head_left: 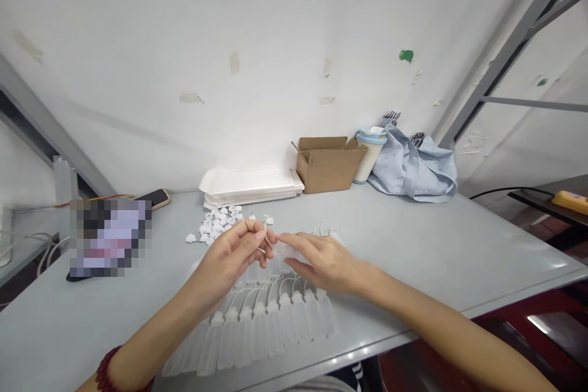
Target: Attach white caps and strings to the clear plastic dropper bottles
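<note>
My left hand (241, 246) is closed in a pinch on a thin, curved, translucent spout (266, 228). My right hand (324, 255) meets it from the right, index fingertip close to the left fingers. Between its thumb and index finger shows part of a translucent plastic bottle (285, 250), mostly hidden by the hand. Below both hands, a row of similar translucent bottles (260, 331) with bent spouts lies on the grey table (413, 257). More bottles lie partly covered under my hands. Beyond my left hand is a loose heap of small white caps (218, 222).
Against the wall stand stacked white trays (250, 182), an open cardboard box (333, 165), a lidded cup (369, 156) and a light-blue cloth bag (413, 165). On the left lie a blurred-out device (110, 239) and a dark phone-like object (157, 198) near cables.
</note>
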Motion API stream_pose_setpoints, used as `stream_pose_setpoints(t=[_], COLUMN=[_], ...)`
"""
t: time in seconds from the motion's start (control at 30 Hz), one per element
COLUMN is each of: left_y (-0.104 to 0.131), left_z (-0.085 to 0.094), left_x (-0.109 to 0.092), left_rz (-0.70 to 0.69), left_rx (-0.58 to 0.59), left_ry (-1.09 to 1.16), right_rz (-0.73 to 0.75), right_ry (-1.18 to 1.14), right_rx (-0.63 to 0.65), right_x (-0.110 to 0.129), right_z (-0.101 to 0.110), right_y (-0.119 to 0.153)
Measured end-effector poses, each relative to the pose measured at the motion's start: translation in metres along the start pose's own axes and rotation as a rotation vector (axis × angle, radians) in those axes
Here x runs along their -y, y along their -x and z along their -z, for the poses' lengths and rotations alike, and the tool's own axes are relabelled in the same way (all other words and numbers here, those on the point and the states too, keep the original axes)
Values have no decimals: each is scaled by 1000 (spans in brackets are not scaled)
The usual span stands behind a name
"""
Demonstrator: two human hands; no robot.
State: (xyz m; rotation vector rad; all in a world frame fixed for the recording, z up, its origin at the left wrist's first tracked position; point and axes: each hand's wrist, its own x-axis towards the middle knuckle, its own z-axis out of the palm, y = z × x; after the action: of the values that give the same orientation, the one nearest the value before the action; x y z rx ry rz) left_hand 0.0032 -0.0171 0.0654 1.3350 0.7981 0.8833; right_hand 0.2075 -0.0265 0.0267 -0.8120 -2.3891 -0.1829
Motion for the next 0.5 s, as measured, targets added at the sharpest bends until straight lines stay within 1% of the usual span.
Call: stream_pose_setpoints(t=[0.1,0.27,0.5], left_y=[0,-1,0], left_z=[1,3,-1], left_x=[3,9,11], left_rz=[-5,-30,-85], left_rx=[-20,-86,-154], left_ry=[-50,-234,-290], right_rz=[-2,13,31], right_ry=[19,54,82], right_rx=[-12,-17,-50], right_x=[0,-1,-2], right_z=[1,1,1], right_y=[0,-1,-2])
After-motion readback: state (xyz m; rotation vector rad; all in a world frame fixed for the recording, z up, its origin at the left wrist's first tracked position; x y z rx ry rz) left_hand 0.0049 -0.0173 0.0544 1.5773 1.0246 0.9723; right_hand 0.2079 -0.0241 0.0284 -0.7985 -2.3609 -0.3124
